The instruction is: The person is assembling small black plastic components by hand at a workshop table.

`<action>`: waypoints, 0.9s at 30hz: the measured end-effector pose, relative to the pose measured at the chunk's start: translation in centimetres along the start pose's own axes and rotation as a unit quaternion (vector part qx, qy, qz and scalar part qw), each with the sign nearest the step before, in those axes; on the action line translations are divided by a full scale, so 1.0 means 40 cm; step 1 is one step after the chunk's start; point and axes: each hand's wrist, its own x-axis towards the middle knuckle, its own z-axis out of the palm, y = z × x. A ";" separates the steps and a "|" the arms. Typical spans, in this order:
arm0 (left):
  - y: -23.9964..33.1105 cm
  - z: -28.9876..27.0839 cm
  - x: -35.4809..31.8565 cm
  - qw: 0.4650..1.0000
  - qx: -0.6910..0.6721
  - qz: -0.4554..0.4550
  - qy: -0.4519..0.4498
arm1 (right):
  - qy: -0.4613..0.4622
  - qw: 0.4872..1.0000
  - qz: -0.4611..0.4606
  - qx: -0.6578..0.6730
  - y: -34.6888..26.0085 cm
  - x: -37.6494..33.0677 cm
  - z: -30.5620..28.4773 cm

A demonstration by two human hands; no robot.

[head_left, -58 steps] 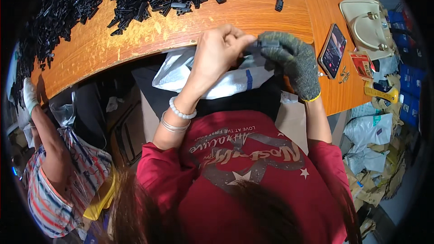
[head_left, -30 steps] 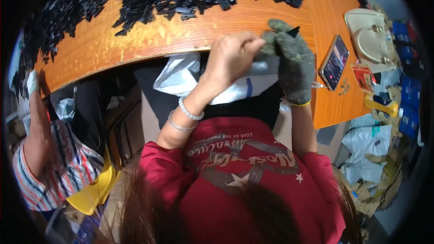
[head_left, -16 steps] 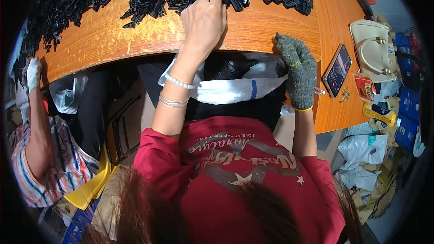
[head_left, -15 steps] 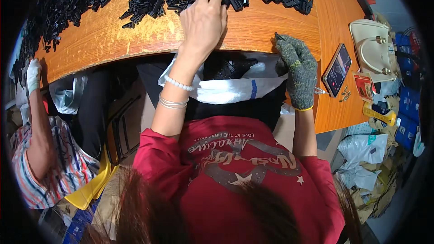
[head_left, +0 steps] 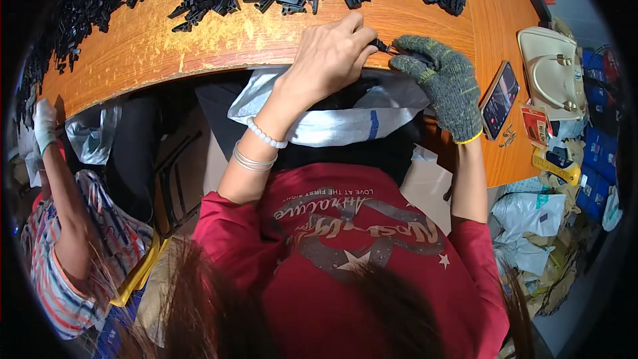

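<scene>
My bare left hand [head_left: 332, 53], with a bead bracelet and bangles at the wrist, is closed over the table's front edge. Its fingertips pinch a small black plastic clip [head_left: 381, 45]. On the right, my right hand [head_left: 442, 76] wears a grey knitted glove with a yellow cuff. Its thumb and fingers close at the clip's other end, hiding part of it. Beneath both hands, a white woven sack [head_left: 332, 127] with a blue stripe lies open over my lap. Loose black clips [head_left: 289, 0] are heaped along the table's far side.
The wooden table [head_left: 226, 46] has a worn front edge. To the right are a phone [head_left: 500, 101], a red packet [head_left: 535, 124], small brass-coloured pieces [head_left: 508, 135] and a cream handbag [head_left: 549, 70]. A co-worker's gloved hand [head_left: 45, 125] is at the far left.
My left hand has come back from the heap toward the right, bringing a black clip to the gloved hand. My right hand has shifted slightly right and turned its fingers toward the clip.
</scene>
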 end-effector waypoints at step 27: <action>-0.004 -0.004 0.010 0.996 -0.090 0.016 -0.003 | -0.007 0.973 -0.131 -0.192 -0.047 0.093 -0.021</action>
